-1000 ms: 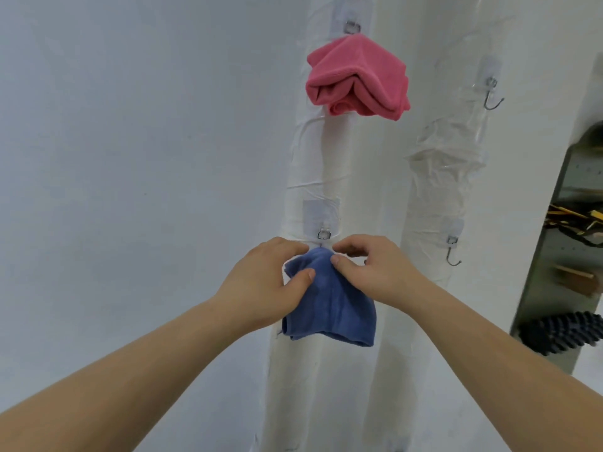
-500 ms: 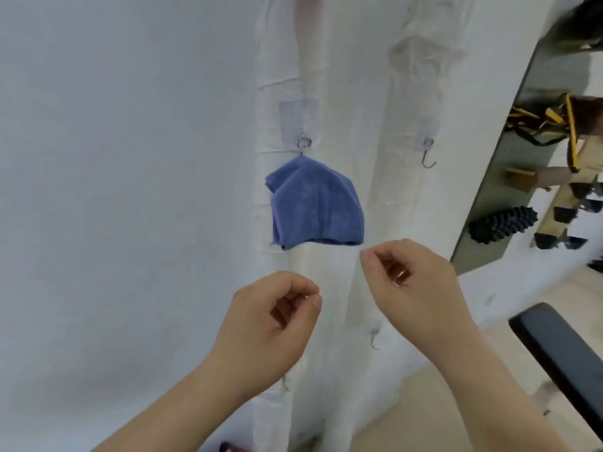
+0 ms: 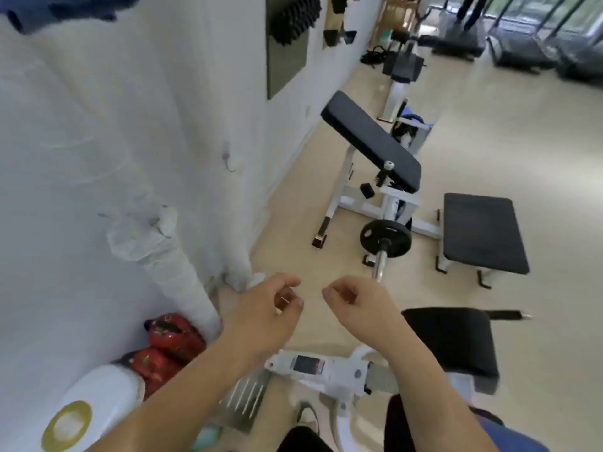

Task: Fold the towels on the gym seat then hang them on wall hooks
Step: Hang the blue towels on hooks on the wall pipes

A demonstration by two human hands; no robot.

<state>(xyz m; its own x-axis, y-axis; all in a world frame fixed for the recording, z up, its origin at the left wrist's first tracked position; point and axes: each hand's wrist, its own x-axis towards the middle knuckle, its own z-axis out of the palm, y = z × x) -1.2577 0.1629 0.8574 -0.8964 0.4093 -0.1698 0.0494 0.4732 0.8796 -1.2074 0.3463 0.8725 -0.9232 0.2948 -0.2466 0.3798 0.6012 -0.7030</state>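
The hung blue towel (image 3: 65,11) shows only as a blurred edge at the top left, high on the white wall. My left hand (image 3: 264,314) and my right hand (image 3: 355,308) hover side by side at mid-frame, fingers loosely curled, holding nothing. Two bare wall hooks (image 3: 230,163) (image 3: 161,223) sit on the wrapped white pipes to the left of my hands. A black gym seat (image 3: 453,340) lies just right of my right forearm. At the bottom right edge a patch of blue cloth (image 3: 509,432) is partly hidden by that forearm; I cannot tell what it is.
A slanted black pad (image 3: 368,141), a weight plate (image 3: 385,238) on a bar and a flat black bench (image 3: 483,233) stand ahead on the beige floor. Red weights (image 3: 169,344) and a white cylinder (image 3: 85,412) sit by the wall. A white machine frame (image 3: 326,367) lies under my arms.
Both hands let go of the blue towel, which stayed on its hook, and dropped away from the wall. The view swung down and right toward the gym equipment.
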